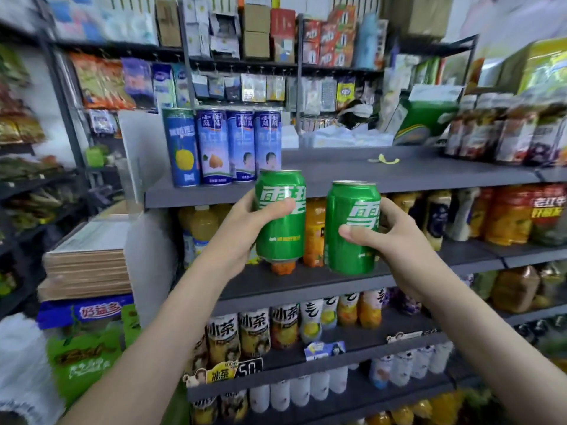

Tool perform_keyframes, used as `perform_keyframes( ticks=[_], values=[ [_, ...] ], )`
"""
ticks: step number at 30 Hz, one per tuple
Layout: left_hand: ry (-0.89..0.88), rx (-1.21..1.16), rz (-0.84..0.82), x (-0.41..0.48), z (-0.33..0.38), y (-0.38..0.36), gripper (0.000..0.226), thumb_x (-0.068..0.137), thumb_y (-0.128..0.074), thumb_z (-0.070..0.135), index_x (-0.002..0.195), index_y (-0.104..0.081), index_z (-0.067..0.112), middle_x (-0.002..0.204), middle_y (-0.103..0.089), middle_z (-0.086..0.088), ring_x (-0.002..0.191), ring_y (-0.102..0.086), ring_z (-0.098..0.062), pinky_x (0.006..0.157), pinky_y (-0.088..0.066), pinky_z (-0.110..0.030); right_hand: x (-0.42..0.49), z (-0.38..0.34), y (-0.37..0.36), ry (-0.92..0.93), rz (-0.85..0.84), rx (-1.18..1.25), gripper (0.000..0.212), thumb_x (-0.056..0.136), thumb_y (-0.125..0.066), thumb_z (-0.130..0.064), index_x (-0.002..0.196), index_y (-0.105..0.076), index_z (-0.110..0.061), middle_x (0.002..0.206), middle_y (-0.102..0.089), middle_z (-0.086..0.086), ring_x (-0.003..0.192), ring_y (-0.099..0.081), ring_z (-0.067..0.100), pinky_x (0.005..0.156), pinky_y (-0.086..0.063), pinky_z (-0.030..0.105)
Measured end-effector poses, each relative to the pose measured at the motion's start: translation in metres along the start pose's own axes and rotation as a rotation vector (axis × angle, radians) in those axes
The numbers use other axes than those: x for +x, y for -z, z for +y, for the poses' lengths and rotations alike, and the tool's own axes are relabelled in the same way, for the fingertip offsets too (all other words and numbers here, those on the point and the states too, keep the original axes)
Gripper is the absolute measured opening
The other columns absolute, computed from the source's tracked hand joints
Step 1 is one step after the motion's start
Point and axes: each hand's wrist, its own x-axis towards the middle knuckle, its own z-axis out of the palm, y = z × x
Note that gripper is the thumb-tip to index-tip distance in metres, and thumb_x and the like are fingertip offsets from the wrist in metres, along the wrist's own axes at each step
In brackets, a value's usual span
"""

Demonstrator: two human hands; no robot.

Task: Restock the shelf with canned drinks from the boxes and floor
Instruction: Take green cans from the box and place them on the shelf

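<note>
My left hand (242, 228) grips a green can (280, 216) with white lettering, held upright just below the front edge of the top grey shelf (352, 173). My right hand (392, 237) grips a second green can (351, 228) of the same kind, a little lower and to the right. Both cans hang in the air in front of the shelving. On the top shelf's left end stand several tall blue cans (224, 145) in a row. The shelf surface to their right is bare apart from a small yellow scrap (385, 159).
Bottled drinks (509, 216) fill the lower shelves. Shrink-wrapped bottle packs (506, 133) sit at the top shelf's right end. A stack of flat cardboard (89, 262) and green cartons (82, 357) stand at the left. Hanging goods line the back wall.
</note>
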Motion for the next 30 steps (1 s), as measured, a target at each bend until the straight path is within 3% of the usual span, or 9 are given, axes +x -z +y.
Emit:
perform_keyframes(
  ticks=[4, 8, 13, 17, 21, 30],
  values=[
    [-0.051, 0.052, 0.033, 0.028, 0.002, -0.029, 0.046, 0.06, -0.071, 0.028, 0.105, -0.063, 0.023, 0.092, -0.073, 0.007, 0.086, -0.069, -0.012, 0.073, -0.056, -0.03, 0.024, 0.004, 0.052, 0.019, -0.007, -0.009, 0.071, 0.049, -0.084, -0.039, 0.114, -0.06, -0.022, 0.103, -0.071, -0.005, 0.1, -0.066, 0.018, 0.082, -0.054, 0.039],
    [-0.089, 0.15, 0.126, 0.058, 0.006, -0.06, 0.057, 0.059, -0.078, 0.032, 0.112, -0.061, 0.022, 0.104, -0.071, 0.005, 0.094, -0.068, -0.013, 0.077, -0.053, -0.029, 0.053, 0.006, 0.105, 0.037, -0.072, -0.024, 0.066, 0.057, -0.088, -0.029, 0.115, -0.058, -0.021, 0.1, -0.071, -0.007, 0.094, -0.068, 0.013, 0.073, -0.055, 0.028],
    [-0.14, 0.178, 0.28, 0.072, 0.02, -0.066, 0.047, 0.057, -0.078, 0.03, 0.101, -0.063, 0.025, 0.101, -0.07, 0.005, 0.094, -0.066, -0.012, 0.082, -0.052, -0.032, 0.102, 0.009, 0.134, 0.024, -0.202, 0.037, 0.076, 0.053, -0.088, -0.014, 0.12, -0.054, -0.018, 0.105, -0.07, 0.001, 0.098, -0.067, 0.021, 0.08, -0.054, 0.038],
    [-0.159, 0.255, 0.378, 0.076, 0.038, -0.051, 0.044, 0.056, -0.084, 0.02, 0.095, -0.065, 0.024, 0.094, -0.071, 0.008, 0.089, -0.067, -0.011, 0.083, -0.053, -0.031, 0.144, 0.009, 0.123, 0.007, -0.285, 0.091, 0.084, 0.048, -0.088, -0.023, 0.123, -0.052, -0.018, 0.114, -0.066, 0.007, 0.1, -0.067, 0.025, 0.086, -0.054, 0.048],
    [-0.178, 0.281, 0.415, 0.078, 0.055, -0.038, 0.048, 0.057, -0.084, 0.023, 0.101, -0.064, 0.018, 0.099, -0.071, 0.002, 0.093, -0.068, -0.017, 0.079, -0.055, -0.033, 0.186, 0.008, 0.092, 0.005, -0.309, 0.134, 0.08, 0.051, -0.089, -0.016, 0.122, -0.051, -0.012, 0.115, -0.065, 0.008, 0.101, -0.066, 0.026, 0.088, -0.053, 0.049],
    [-0.226, 0.36, 0.394, 0.085, 0.074, -0.013, 0.055, 0.059, -0.074, 0.029, 0.11, -0.063, 0.011, 0.098, -0.072, 0.002, 0.084, -0.07, -0.01, 0.06, -0.052, -0.019, 0.255, 0.02, 0.021, -0.046, -0.332, 0.08, 0.071, 0.064, -0.084, -0.009, 0.122, -0.044, -0.01, 0.113, -0.063, 0.009, 0.101, -0.064, 0.025, 0.09, -0.052, 0.048]
  ],
)
